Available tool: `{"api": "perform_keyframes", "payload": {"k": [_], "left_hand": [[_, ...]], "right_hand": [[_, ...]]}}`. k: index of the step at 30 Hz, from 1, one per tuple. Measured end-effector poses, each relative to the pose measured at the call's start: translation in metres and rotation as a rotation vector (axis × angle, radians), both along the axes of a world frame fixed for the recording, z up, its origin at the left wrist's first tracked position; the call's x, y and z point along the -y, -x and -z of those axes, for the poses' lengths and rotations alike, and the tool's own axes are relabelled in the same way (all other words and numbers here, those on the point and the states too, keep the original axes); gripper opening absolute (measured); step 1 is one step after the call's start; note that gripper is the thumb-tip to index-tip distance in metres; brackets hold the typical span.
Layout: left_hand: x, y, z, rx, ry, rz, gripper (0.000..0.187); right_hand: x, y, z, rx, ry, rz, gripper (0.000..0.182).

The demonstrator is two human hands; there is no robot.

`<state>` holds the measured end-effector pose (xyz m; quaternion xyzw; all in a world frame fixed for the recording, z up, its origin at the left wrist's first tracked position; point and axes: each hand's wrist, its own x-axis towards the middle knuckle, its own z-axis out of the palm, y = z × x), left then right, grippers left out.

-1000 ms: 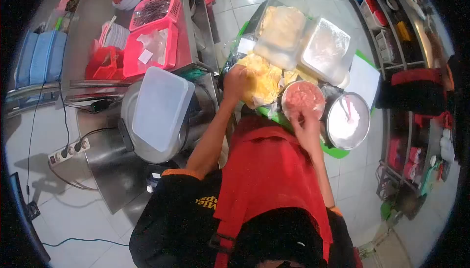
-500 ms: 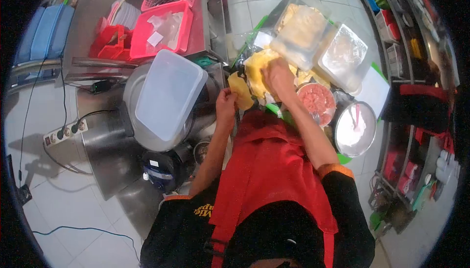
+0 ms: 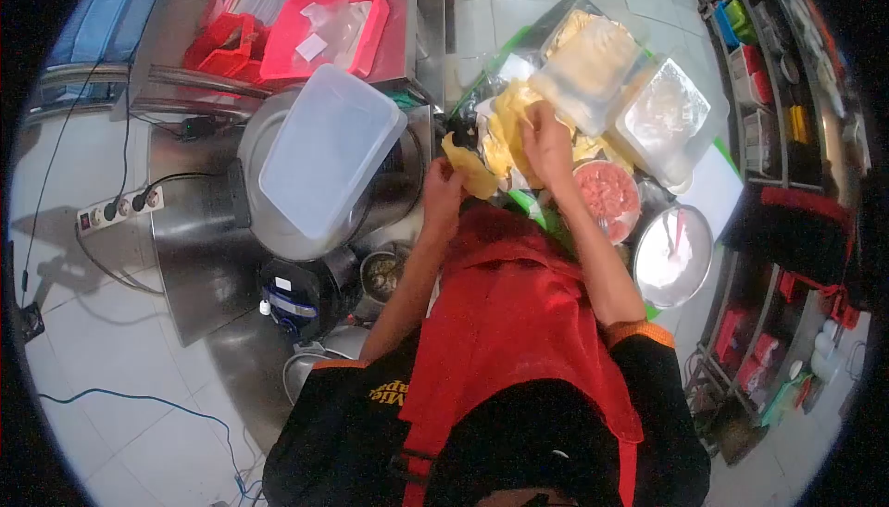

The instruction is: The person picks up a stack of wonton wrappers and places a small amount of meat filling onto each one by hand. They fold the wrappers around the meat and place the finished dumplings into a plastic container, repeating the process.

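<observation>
Head cam caught both bare hands busy over a green surface, pretty crowded tbh. The left hand had its thumb and fingers pinched on the near left part of a thin yellow sheet, which was held up, a bit curled, by the surface's left edge. The right hand was down at the pile of yellow sheets, fingers drawn in against it; couldn't tell whether it was actually gripping one. That pile sat toward the left edge, just right of the held sheet.

Right beside the right forearm, near the close edge, was a bowl of pink paste with a fork in it. Farther right, at the near right corner, sat a metal bowl of white stuff with a pink utensil poking up. Toward the far edge were two cloudy plastic tubs, the left one beside the right one.
</observation>
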<state>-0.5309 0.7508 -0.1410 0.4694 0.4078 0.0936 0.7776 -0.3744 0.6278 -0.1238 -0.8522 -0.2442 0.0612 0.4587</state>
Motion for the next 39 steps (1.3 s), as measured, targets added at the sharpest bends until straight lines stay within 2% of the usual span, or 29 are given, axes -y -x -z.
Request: {"api": "perform_keyframes", "payload": {"k": [1, 2, 4, 6, 7, 8, 9, 11, 12, 14, 15, 17, 18, 19, 21, 22, 23, 24, 28, 30, 31, 33, 34, 36, 39], "left_hand": [[0.004, -0.004, -0.005, -0.040, -0.061, 0.005, 0.027], [0.008, -0.009, -0.010, -0.037, -0.061, 0.009, 0.027], [0.019, -0.020, -0.025, -0.114, -0.568, 0.162, 0.020], [0.029, -0.030, -0.044, -0.125, -0.615, 0.205, 0.020], [0.033, -0.033, -0.050, -0.142, -0.662, 0.240, 0.020], [0.036, -0.033, -0.051, 0.008, -0.547, 0.210, 0.025], [0.037, -0.031, -0.056, 0.009, -0.548, 0.216, 0.025], [0.038, -0.024, -0.067, 0.079, -0.573, 0.389, 0.023], [0.038, -0.019, -0.065, 0.076, -0.573, 0.396, 0.023], [0.032, -0.010, -0.051, 0.091, -0.445, 0.225, 0.027], [0.029, -0.009, -0.048, 0.090, -0.445, 0.230, 0.027], [0.020, -0.005, -0.041, -0.088, -0.047, -0.079, 0.034], [0.014, 0.002, -0.039, 0.226, 0.092, 0.116, 0.043], [0.012, 0.009, -0.036, 0.222, 0.095, 0.116, 0.043], [0.008, 0.015, -0.041, 0.382, 0.897, 0.006, 0.040], [0.009, 0.013, -0.038, 0.379, 0.899, 0.006, 0.040], [0.013, 0.011, -0.034, 0.322, 0.596, 0.054, 0.038], [0.015, 0.010, -0.029, 0.265, 0.292, 0.100, 0.037], [0.011, 0.015, -0.023, 0.217, 0.405, -0.027, 0.035], [0.007, 0.016, -0.022, 0.198, 0.475, -0.096, 0.029], [0.005, 0.016, -0.025, 0.199, 0.475, -0.100, 0.029], [0.001, 0.018, -0.030, 0.231, 0.502, -0.098, 0.028], [0.000, 0.020, -0.029, 0.232, 0.502, -0.099, 0.028], [-0.003, 0.021, -0.029, 0.213, 0.490, -0.123, 0.029], [-0.005, 0.021, -0.031, 0.220, 0.485, -0.129, 0.029]], "right_hand": [[0.003, 0.003, -0.015, 0.000, -0.059, 0.018, 0.017], [0.003, 0.010, -0.030, -0.126, -0.005, 0.006, 0.015], [0.003, 0.027, -0.028, -0.099, 0.005, -0.056, 0.015], [0.002, 0.044, -0.029, -0.077, -0.023, -0.070, 0.016], [0.000, 0.051, -0.031, -0.096, -0.118, -0.037, 0.019], [0.001, 0.053, -0.032, -0.115, -0.213, -0.007, 0.022], [0.004, 0.050, -0.032, -0.114, -0.214, -0.001, 0.022], [0.013, 0.045, -0.033, -0.295, -0.075, 0.040, 0.025], [0.018, 0.043, -0.034, -0.298, -0.077, 0.046, 0.025], [0.023, 0.038, -0.036, -0.547, -0.196, 0.059, 0.027], [0.024, 0.039, -0.032, -0.549, -0.198, 0.064, 0.027], [0.025, 0.043, -0.021, -0.917, -0.557, 0.010, 0.026], [0.022, 0.045, -0.025, -0.918, -0.556, 0.014, 0.026], [0.016, 0.052, -0.028, -0.926, -0.582, -0.004, 0.024], [0.012, 0.058, -0.033, -0.937, -0.607, -0.021, 0.022], [0.012, 0.060, -0.034, -0.629, -0.445, -0.059, 0.020], [0.012, 0.062, -0.034, -0.325, -0.278, -0.098, 0.018], [0.012, 0.064, -0.035, -0.294, -0.321, -0.078, 0.016], [0.017, 0.057, -0.036, -0.441, -0.238, -0.135, 0.018], [0.022, 0.041, -0.028, -0.276, -0.186, -0.200, 0.017], [0.025, 0.030, -0.037, -0.357, -0.013, -0.054, 0.026], [0.031, 0.008, -0.020, -0.038, 0.241, 0.106, 0.037], [0.032, -0.001, -0.007, -0.036, 0.242, 0.104, 0.037], [0.027, -0.011, 0.005, -0.056, 0.429, 0.056, 0.042], [0.016, -0.001, -0.002, 0.073, 0.428, 0.080, 0.040]]}}
